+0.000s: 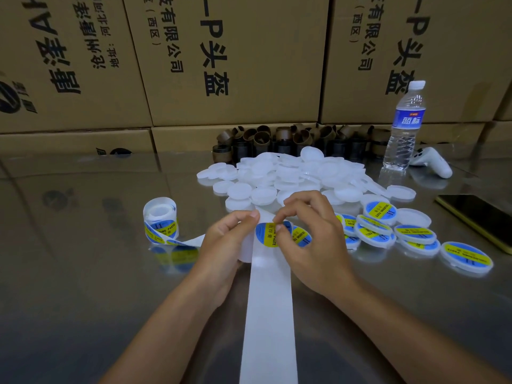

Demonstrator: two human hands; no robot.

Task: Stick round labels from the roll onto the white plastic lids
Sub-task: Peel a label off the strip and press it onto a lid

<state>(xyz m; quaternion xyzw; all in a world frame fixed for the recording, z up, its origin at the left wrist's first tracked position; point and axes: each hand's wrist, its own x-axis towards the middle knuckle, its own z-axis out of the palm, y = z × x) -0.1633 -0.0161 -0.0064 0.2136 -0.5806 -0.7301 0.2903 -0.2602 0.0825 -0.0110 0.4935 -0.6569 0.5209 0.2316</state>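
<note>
At the middle of the bench (83,273), I see my left hand (230,245) gripping the white backing strip (268,314), fingers curled round it. My right hand (313,239) pinches a round label (267,235) on that strip. The roll (160,220) stands to the left. Plain white lids (291,173) are heaped toward the far edge, and labelled lids (415,234) lie to the right.

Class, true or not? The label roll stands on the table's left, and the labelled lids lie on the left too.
No. The head view shows the labelled lids on the right of the table; the label roll does stand on the left.
</note>
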